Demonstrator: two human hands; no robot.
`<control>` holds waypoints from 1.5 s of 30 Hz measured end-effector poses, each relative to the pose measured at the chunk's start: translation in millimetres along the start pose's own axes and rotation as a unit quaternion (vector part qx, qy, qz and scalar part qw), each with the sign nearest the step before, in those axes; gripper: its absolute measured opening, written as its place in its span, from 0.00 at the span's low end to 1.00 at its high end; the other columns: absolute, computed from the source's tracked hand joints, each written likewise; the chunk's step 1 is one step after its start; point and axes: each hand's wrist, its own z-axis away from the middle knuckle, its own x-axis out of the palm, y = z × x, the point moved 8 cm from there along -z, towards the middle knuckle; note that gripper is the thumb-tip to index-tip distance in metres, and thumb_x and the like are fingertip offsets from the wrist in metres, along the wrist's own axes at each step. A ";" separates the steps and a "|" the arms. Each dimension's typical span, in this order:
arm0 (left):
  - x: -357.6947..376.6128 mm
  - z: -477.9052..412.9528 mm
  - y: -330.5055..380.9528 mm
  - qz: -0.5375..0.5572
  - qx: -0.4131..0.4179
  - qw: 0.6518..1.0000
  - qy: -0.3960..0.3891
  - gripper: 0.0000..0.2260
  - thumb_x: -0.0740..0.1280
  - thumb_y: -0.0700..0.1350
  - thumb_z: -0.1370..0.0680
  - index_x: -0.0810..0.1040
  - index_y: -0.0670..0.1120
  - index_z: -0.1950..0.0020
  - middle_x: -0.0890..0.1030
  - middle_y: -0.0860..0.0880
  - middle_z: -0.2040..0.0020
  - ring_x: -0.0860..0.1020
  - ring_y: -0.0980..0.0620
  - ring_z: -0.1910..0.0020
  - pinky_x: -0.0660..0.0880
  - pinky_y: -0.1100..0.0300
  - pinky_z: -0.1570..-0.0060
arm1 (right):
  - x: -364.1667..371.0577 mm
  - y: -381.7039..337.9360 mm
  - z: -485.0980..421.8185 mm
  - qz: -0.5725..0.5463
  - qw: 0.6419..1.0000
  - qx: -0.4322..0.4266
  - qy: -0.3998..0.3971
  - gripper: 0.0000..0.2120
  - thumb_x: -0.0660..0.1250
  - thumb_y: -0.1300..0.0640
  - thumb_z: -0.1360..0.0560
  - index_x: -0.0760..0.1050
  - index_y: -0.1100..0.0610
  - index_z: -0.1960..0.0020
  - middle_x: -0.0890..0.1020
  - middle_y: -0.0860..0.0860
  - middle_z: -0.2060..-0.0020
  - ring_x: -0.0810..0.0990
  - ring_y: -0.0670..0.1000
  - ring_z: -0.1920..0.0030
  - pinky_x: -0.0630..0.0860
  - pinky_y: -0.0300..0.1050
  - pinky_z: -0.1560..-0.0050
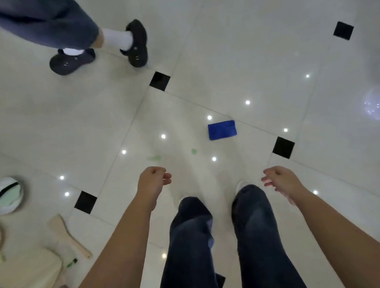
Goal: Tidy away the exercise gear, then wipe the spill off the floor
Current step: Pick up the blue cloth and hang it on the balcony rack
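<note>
Though empty, two hands (pixel 153 182) (pixel 280 179), one cloth (pixel 222 130)

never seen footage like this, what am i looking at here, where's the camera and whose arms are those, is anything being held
There is no machine: this is one picture from a wide-angle camera worn on a person's head, looking down. The bare arms are the wearer's own. The left hand and right hand hang above the tiled floor, fingers loosely curled, holding nothing. Between them are the wearer's legs in dark trousers. Ahead on the floor lie a folded blue cloth and small green smears, likely the spill. At lower left lie a wooden paddle and other blurred items. A second person's shoes stand at upper left. The white dots look like lamp reflections.
</note>
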 end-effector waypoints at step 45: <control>296.6 -442.1 -11.7 -0.057 0.189 0.979 -0.052 0.00 0.64 0.44 0.23 0.73 0.49 0.54 0.78 0.47 0.57 0.78 0.49 0.56 0.76 0.56 0.55 | 149.4 -33.8 -487.1 0.090 0.961 -0.238 -0.111 0.07 0.62 0.55 0.23 0.73 0.54 0.47 0.79 0.52 0.53 0.78 0.53 0.52 0.75 0.44 0.53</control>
